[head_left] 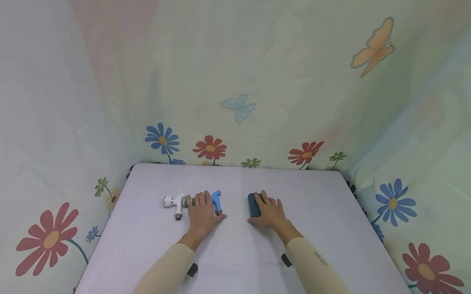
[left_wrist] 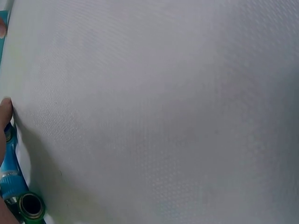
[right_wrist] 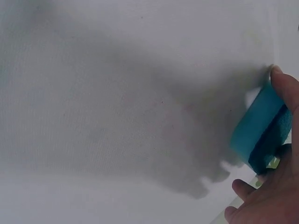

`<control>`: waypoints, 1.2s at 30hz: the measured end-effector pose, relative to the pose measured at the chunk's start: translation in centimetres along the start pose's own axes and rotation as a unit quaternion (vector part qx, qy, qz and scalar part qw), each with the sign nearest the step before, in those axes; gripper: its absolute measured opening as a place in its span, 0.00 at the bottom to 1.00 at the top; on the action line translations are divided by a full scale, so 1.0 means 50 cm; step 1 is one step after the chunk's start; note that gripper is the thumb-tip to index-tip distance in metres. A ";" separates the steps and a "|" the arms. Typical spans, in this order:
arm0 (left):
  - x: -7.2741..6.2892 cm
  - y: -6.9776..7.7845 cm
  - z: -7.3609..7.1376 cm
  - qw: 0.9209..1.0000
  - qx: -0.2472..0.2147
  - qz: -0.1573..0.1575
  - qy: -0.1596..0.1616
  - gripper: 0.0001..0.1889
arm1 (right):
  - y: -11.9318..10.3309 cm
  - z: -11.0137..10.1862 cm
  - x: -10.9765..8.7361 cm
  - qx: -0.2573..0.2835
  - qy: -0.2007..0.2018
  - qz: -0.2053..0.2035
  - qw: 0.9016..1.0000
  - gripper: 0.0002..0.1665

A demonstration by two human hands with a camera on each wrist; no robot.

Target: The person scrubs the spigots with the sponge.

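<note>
Three taps lie in a row on the left half of the table: a white tap [head_left: 178, 201], a green tap [head_left: 193, 202] and a blue tap [head_left: 216, 201]. Over the green one rests my left hand [head_left: 202, 213], its fingers stretched forward and its thumb out by the lower end of the blue one. The hand hides much of the green tap; its round opening [left_wrist: 32, 205] shows in the left wrist view. My right hand [head_left: 270, 213] holds a teal sponge-like block [right_wrist: 259, 121], thumb at the near end and fingers at the far end.
Both hands work on a table with a pale cover [head_left: 239, 246]. Cloth with printed flowers and butterflies [head_left: 238, 108] surrounds its back and sides. A dark strap piece [head_left: 192, 270] shows under the left forearm, another [head_left: 286, 260] by the right.
</note>
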State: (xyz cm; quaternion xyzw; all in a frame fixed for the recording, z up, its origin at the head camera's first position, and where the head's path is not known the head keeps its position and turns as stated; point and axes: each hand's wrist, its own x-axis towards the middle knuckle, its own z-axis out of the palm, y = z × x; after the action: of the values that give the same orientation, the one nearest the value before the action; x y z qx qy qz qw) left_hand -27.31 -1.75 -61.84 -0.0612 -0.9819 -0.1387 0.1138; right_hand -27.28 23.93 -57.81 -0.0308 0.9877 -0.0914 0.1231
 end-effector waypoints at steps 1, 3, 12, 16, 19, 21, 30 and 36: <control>0.000 -0.001 0.000 1.000 -0.001 0.000 0.002 0.64 | 0.000 0.000 0.001 0.000 -0.001 0.000 1.000 0.67; 0.000 -0.001 -0.001 1.000 -0.006 0.002 0.002 0.64 | 0.001 0.000 0.002 0.000 -0.002 0.001 1.000 0.67; 0.000 0.004 -0.026 0.998 -0.057 0.023 -0.007 0.65 | 0.001 0.008 0.009 0.004 0.009 0.002 1.000 0.67; 0.000 0.004 -0.034 0.996 -0.088 0.032 -0.015 0.62 | 0.000 0.009 0.007 0.006 0.008 0.003 1.000 0.66; 0.003 0.005 -0.034 0.993 -0.108 0.037 -0.029 0.62 | -0.001 0.009 0.005 0.007 0.008 0.004 1.000 0.66; 0.004 0.005 -0.032 0.992 -0.117 0.040 -0.037 0.63 | -0.002 0.010 0.005 0.008 0.010 0.004 1.000 0.66; 0.006 0.006 -0.034 0.988 -0.140 0.057 -0.043 0.68 | -0.003 0.007 0.004 0.002 0.006 0.009 1.000 0.66; 0.006 0.005 -0.039 0.988 -0.135 0.063 -0.046 0.65 | -0.006 0.000 0.000 0.001 0.002 0.006 1.000 0.66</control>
State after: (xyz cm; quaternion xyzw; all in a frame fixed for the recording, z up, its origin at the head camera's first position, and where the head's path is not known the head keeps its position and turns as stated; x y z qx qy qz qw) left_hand -27.14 -2.06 -59.86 -0.1444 -0.9525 -0.2591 0.0681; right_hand -27.27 23.65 -57.75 -0.0244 0.9880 -0.0913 0.1221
